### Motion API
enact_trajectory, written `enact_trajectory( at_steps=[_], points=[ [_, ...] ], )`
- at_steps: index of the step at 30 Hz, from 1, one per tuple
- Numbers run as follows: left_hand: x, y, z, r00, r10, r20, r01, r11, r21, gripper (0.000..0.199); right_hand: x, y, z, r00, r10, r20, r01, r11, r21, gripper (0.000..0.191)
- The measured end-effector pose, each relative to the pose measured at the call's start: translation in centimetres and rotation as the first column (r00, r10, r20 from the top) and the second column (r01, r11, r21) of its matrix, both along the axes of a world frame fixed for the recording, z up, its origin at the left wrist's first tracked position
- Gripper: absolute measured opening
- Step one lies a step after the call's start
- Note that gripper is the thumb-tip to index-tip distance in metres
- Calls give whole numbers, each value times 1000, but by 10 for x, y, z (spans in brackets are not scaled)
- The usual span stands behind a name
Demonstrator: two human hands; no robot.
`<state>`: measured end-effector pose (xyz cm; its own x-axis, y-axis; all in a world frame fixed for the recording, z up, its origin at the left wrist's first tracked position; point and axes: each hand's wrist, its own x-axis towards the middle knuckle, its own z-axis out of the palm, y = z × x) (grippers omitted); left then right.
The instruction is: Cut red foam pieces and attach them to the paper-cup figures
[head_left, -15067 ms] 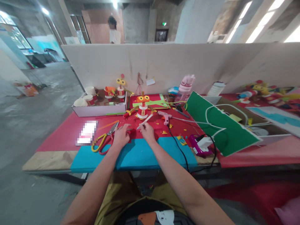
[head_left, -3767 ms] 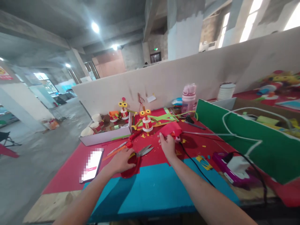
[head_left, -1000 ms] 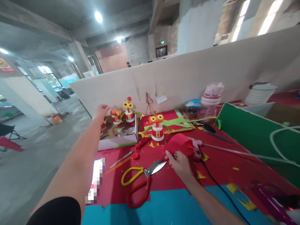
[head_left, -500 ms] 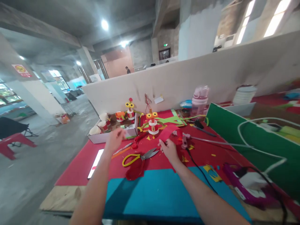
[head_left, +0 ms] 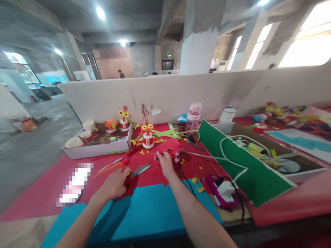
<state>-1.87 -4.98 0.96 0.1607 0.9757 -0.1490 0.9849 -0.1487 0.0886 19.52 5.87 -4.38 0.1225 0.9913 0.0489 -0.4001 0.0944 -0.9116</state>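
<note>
My left hand (head_left: 117, 182) is down over the handles of the scissors (head_left: 141, 169), fingers curled round them, with the blades pointing right. In my right hand (head_left: 164, 162) is the lower left part of a red paper piece (head_left: 168, 145), between thumb and fingers. Just behind stands a red and white paper-cup figure (head_left: 148, 140) with yellow eyes and coiled arms. A pink glue gun (head_left: 177, 156) lies right beside my right hand. Blue sheets (head_left: 144, 210) lie under my forearms.
A tray (head_left: 97, 151) of cups and another figure stands at the left, a blurred phone (head_left: 76, 184) before it. To the right are a green-sided box (head_left: 243, 165), a purple power strip (head_left: 223, 196) with cables, and a pink bottle (head_left: 193, 115).
My left hand has come down from above the table onto the scissor handles. My right hand still has the red paper. The camera view has turned to the right.
</note>
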Motion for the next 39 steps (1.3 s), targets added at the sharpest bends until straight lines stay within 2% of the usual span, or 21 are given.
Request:
enact_trajectory(
  at_steps=[3,6,9,11,12,14,16,18,22,25,27,30,33,39],
  points=[
    [-7,1,-4,991,48,125,-49,999,4,69,3,4,-2,998,-43,-39,42,999,-12,39],
    [-18,-3,-3,941,45,337,-44,999,-11,74,7,7,-1,996,-58,-69,56,998,-26,38],
    [-14,-2,4,808,45,588,-67,998,15,66,11,9,6,991,-95,-89,96,995,9,37],
    [0,6,12,690,-2,724,-88,992,87,65,16,7,11,984,-137,-112,142,989,36,38],
    [10,11,15,666,-34,746,-88,988,124,67,18,6,14,981,-148,-123,154,987,38,39],
    [32,25,20,700,-108,706,-92,967,239,61,25,4,19,980,-133,-151,137,990,21,42],
    [51,39,19,758,-241,607,31,941,336,49,31,2,21,971,-104,-213,108,994,7,44],
    [63,48,13,798,-298,524,85,916,393,51,35,2,21,948,-113,-298,119,993,2,44],
    [65,48,-3,905,-225,362,98,937,336,66,39,6,22,891,-147,-430,143,989,-40,35],
    [57,41,-9,949,-233,213,163,940,299,58,39,6,26,863,-158,-480,146,987,-63,28],
    [52,41,-11,970,-190,153,143,951,274,54,39,4,29,846,-180,-503,157,984,-88,26],
    [48,48,-14,984,-133,121,99,962,255,55,39,2,31,862,-206,-463,160,977,-138,24],
    [48,53,-18,985,-143,98,116,963,244,54,35,1,30,852,-219,-475,145,971,-188,25],
    [50,50,-17,989,-139,56,121,960,253,53,17,-8,30,865,-106,-491,34,988,-153,22]
  ],
)
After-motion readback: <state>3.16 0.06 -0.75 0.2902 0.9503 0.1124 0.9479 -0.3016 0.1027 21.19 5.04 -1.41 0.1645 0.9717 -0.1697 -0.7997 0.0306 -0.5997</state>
